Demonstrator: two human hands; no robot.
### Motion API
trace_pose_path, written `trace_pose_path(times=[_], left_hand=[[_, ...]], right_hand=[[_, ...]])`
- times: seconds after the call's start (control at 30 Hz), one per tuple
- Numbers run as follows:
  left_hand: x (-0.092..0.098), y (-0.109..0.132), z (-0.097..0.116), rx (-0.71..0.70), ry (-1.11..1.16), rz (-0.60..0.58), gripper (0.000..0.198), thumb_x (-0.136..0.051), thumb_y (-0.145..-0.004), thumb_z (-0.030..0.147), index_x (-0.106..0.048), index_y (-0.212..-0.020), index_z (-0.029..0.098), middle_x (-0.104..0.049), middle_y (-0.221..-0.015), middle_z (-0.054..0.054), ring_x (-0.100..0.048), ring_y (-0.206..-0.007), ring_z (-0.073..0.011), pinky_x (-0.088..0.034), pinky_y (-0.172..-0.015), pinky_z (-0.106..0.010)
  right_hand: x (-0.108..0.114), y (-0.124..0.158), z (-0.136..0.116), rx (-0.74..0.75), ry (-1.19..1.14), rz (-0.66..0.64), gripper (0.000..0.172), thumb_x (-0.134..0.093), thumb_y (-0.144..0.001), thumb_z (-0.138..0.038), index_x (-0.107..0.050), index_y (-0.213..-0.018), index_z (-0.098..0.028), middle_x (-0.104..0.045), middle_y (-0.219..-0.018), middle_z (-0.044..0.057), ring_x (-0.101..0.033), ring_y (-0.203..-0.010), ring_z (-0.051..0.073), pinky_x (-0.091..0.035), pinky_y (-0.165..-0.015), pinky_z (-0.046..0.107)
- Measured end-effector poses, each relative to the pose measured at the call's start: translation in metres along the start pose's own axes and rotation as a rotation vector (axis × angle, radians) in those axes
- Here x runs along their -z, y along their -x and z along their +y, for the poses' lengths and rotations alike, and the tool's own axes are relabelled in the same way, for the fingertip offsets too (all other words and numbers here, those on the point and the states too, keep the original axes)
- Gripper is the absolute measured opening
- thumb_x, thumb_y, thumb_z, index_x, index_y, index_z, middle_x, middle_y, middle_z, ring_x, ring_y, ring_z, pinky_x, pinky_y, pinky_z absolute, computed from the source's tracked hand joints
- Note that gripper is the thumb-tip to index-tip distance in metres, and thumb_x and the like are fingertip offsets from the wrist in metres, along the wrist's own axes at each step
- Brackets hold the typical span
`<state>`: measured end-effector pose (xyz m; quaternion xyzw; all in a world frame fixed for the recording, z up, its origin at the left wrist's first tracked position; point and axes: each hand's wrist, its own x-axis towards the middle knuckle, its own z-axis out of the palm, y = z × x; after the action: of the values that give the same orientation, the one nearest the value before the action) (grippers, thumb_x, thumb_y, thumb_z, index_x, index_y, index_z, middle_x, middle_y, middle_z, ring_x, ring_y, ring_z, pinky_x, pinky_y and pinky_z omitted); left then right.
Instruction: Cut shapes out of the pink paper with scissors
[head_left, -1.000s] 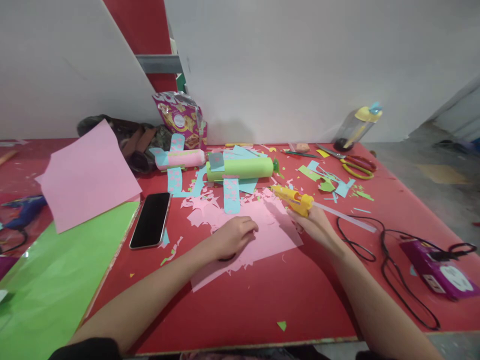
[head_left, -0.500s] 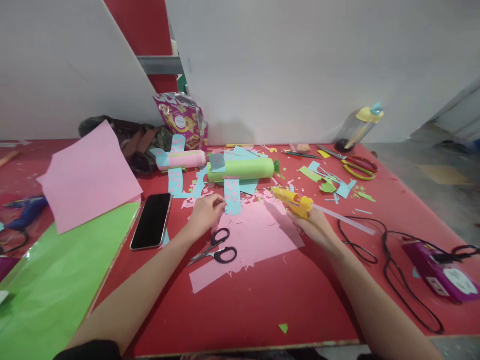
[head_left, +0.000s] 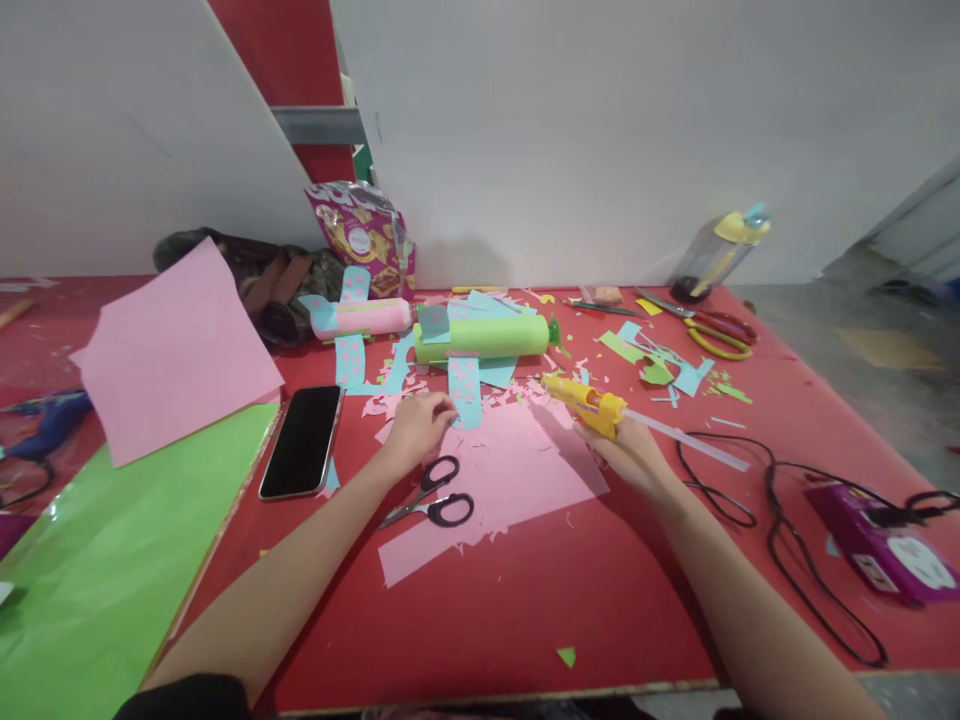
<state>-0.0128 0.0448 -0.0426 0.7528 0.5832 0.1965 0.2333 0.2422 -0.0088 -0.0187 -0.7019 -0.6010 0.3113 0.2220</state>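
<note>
In my right hand (head_left: 628, 452) is a yellow hot glue gun (head_left: 592, 402), gripped with its nozzle pointing left and a clear glue stick (head_left: 690, 440) out of its back. My left hand (head_left: 418, 428) hovers low over pink paper (head_left: 525, 480), fingertips pinched together beside the rounded end of a blue strip with pink spots (head_left: 465, 390). Whether anything is between those fingertips I cannot make out. The strip juts from a green paper-covered tube (head_left: 491, 340). Black-handled scissors (head_left: 442, 505) lie just below my left hand.
Left of my hands lie a phone (head_left: 302, 440), green sheets (head_left: 150, 550) and pink sheets (head_left: 176, 355). A pink tube with blue pieces (head_left: 371, 318) stands before a snack bag (head_left: 367, 245). Paper scraps, red-yellow scissors (head_left: 720, 333), a bottle (head_left: 716, 255), a black cable and a purple power strip (head_left: 885, 550) are rightward.
My left hand has shifted very slightly right, its fingertips nearer the spotted blue strip. The glue gun stays in my right hand at nearly the same spot.
</note>
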Motion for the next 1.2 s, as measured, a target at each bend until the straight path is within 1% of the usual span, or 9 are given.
trace_pose_path(times=[0.27,0.5,0.6,0.7,0.83,0.93,1.07,1.2], left_hand=[[-0.005,-0.003,-0.003,-0.031,-0.08,0.024,0.013,-0.051,-0.073,0.022,-0.061,-0.067,0.018,-0.064,-0.081,-0.004,-0.055,-0.082,-0.0197,-0.037,-0.078,-0.035],[-0.007,-0.004,0.0,-0.063,-0.149,0.051,0.013,-0.05,-0.074,0.021,-0.06,-0.065,0.018,-0.063,-0.08,-0.004,-0.053,-0.084,-0.0211,-0.034,-0.077,-0.038],[-0.008,-0.005,0.001,-0.069,-0.19,0.084,0.012,-0.049,-0.074,0.02,-0.06,-0.07,0.017,-0.062,-0.084,-0.006,-0.052,-0.087,-0.0234,-0.032,-0.077,-0.041],[-0.007,-0.003,-0.001,-0.094,-0.226,0.109,0.014,-0.046,-0.075,0.016,-0.06,-0.078,0.017,-0.06,-0.087,-0.007,-0.05,-0.088,-0.0233,-0.031,-0.077,-0.041],[-0.006,0.002,-0.006,-0.182,-0.273,0.075,0.019,-0.044,-0.074,0.01,-0.062,-0.078,0.018,-0.057,-0.086,-0.006,-0.049,-0.087,-0.0208,-0.03,-0.076,-0.038],[-0.007,0.006,-0.011,-0.244,-0.311,0.036,0.02,-0.045,-0.074,0.01,-0.062,-0.079,0.02,-0.055,-0.086,-0.006,-0.047,-0.088,-0.0213,-0.029,-0.076,-0.038],[-0.008,0.008,-0.014,-0.269,-0.345,0.014,0.021,-0.044,-0.076,0.012,-0.062,-0.083,0.02,-0.053,-0.088,-0.007,-0.045,-0.09,-0.0228,-0.028,-0.076,-0.041],[-0.004,0.012,-0.011,-0.277,-0.358,-0.015,0.023,-0.041,-0.077,0.012,-0.06,-0.087,0.019,-0.052,-0.09,-0.007,-0.044,-0.091,-0.024,-0.028,-0.077,-0.043]], right_hand=[[0.0,0.001,-0.002,-0.005,0.028,0.007,0.031,-0.046,-0.071,-0.04,-0.048,-0.05,-0.018,-0.044,-0.041,-0.001,-0.045,-0.045,0.014,-0.032,-0.046,0.025],[0.0,0.0,-0.001,0.017,0.04,0.022,0.03,-0.047,-0.07,-0.039,-0.044,-0.048,-0.019,-0.041,-0.041,-0.002,-0.043,-0.045,0.014,-0.032,-0.045,0.025],[0.0,0.0,0.0,0.026,0.042,0.02,0.031,-0.046,-0.07,-0.04,-0.043,-0.048,-0.019,-0.043,-0.041,-0.002,-0.045,-0.045,0.014,-0.033,-0.046,0.025],[0.0,-0.001,0.003,0.028,0.048,0.017,0.033,-0.045,-0.071,-0.041,-0.041,-0.046,-0.019,-0.044,-0.04,-0.001,-0.046,-0.046,0.015,-0.034,-0.046,0.026],[0.0,-0.002,0.005,0.025,0.053,0.011,0.034,-0.045,-0.071,-0.043,-0.042,-0.046,-0.019,-0.045,-0.041,0.0,-0.047,-0.047,0.017,-0.034,-0.046,0.027],[0.0,-0.002,0.005,0.025,0.052,0.003,0.035,-0.044,-0.071,-0.046,-0.043,-0.047,-0.019,-0.046,-0.042,0.001,-0.048,-0.048,0.017,-0.036,-0.046,0.027],[0.0,-0.002,0.005,0.026,0.063,0.004,0.035,-0.043,-0.071,-0.047,-0.043,-0.05,-0.019,-0.049,-0.044,0.001,-0.049,-0.047,0.016,-0.037,-0.047,0.027],[0.002,-0.002,0.005,-0.003,0.112,0.056,0.033,-0.043,-0.072,-0.044,-0.046,-0.052,-0.018,-0.05,-0.044,0.0,-0.051,-0.045,0.015,-0.038,-0.047,0.025]])
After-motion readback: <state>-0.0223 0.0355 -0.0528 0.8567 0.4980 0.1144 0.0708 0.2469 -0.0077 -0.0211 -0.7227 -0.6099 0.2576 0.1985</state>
